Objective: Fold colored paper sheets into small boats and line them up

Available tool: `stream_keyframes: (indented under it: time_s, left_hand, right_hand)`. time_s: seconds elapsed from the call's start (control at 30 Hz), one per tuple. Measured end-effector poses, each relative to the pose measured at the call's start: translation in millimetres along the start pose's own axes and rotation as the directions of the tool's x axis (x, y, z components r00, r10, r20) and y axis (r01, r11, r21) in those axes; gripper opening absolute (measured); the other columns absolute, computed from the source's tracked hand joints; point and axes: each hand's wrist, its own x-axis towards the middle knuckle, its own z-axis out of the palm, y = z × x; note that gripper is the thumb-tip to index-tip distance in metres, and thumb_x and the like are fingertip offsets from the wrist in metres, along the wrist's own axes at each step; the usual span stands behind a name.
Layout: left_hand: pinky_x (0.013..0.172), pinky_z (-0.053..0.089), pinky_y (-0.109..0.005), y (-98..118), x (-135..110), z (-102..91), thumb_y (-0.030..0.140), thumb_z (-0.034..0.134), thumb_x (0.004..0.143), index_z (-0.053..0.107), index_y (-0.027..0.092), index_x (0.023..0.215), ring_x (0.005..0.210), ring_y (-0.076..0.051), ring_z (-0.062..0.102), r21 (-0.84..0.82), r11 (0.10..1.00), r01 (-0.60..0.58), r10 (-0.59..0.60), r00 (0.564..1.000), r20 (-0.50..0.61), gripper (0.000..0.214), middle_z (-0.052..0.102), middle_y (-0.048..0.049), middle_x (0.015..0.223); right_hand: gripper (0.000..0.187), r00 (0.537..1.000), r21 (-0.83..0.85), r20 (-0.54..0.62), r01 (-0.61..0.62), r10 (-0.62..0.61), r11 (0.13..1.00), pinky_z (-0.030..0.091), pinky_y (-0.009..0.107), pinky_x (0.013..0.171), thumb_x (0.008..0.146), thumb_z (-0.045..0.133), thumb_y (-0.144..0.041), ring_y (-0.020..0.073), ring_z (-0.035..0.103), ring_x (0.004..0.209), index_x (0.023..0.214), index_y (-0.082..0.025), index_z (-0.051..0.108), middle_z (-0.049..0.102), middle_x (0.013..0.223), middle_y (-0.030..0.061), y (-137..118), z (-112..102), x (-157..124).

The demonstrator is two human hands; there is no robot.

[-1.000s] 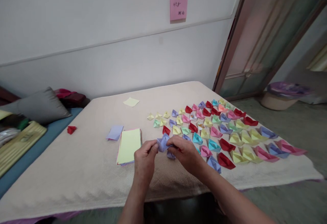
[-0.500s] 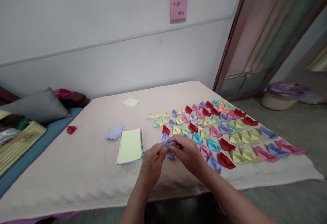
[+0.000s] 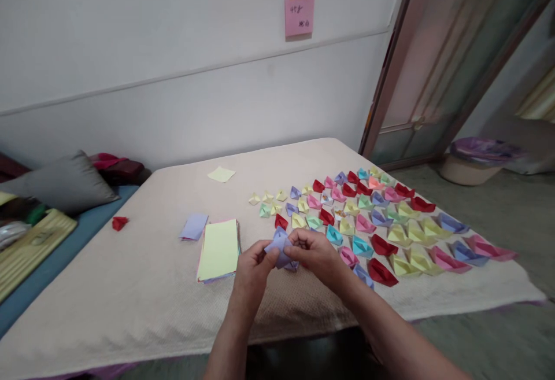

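Both of my hands pinch one lilac folded paper piece (image 3: 281, 249) just above the cloth-covered table (image 3: 143, 287). My left hand (image 3: 252, 271) grips its left side and my right hand (image 3: 318, 257) grips its right side, fingers closed on it. A stack of coloured paper sheets (image 3: 219, 248) with a pale yellow one on top lies just left of my hands. Rows of finished paper boats (image 3: 373, 224) in red, pink, yellow, blue and lilac spread out to the right of my hands.
A lilac sheet (image 3: 193, 226) and a loose yellow sheet (image 3: 221, 174) lie further back. One red folded piece (image 3: 119, 222) sits near the left table edge. A grey pillow (image 3: 65, 182) rests at left; a pink note (image 3: 299, 13) hangs on the wall.
My hands have kept working the lilac piece, drawing together and turning it; it now sits slightly lower and is more folded. The view has shifted a little.
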Motion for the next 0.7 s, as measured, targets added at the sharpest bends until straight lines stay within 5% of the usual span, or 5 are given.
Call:
stream_keyframes:
  time_s: [0.13, 0.37, 0.7]
  left_hand:
    - [0.061, 0.042, -0.023, 1.8, 0.8, 0.1, 0.024, 0.07, 0.068, 0.059, 0.02, 0.103, 0.066, -0.012, 0.055, -0.16, 0.987, -0.024, 0.016, 0.999, -0.048, 0.038, 0.063, 0.0003, 0.077]
    - [0.052, 0.037, -0.02, 5.1, -1.2, -0.2, 0.018, 0.069, 0.065, 0.062, 0.018, 0.088, 0.056, -0.009, 0.05, -0.168, 0.986, -0.003, -0.011, 0.996, -0.084, 0.023, 0.062, 0.0025, 0.067]
    - [0.055, 0.036, -0.019, 0.4, -1.7, -1.7, 0.013, 0.065, 0.067, 0.051, 0.018, 0.07, 0.055, -0.008, 0.047, -0.231, 0.973, 0.0, -0.018, 0.997, -0.078, 0.015, 0.054, 0.0058, 0.059]
  right_hand:
    - [0.017, 0.999, -0.007, 0.035, -0.039, 0.039, 0.999, 0.031, 0.019, 0.041, 0.073, 0.062, -0.027, 0.0068, 0.042, 0.041, 0.066, -0.017, 0.051, 0.049, 0.046, -0.0067, 1.4, -1.2, -0.9]
    - [0.025, 0.998, 0.183, 0.026, -0.057, 0.054, 0.981, 0.036, 0.02, 0.044, 0.067, 0.068, -0.024, 0.0078, 0.05, 0.046, 0.085, -0.018, 0.052, 0.056, 0.06, -0.0063, 1.5, 0.0, 0.6]
    - [0.018, 0.998, 0.177, -0.013, -0.06, 0.064, 0.982, 0.037, 0.021, 0.046, 0.065, 0.068, -0.022, 0.008, 0.049, 0.047, 0.079, -0.017, 0.059, 0.056, 0.059, -0.0047, -1.3, 2.1, -1.6]
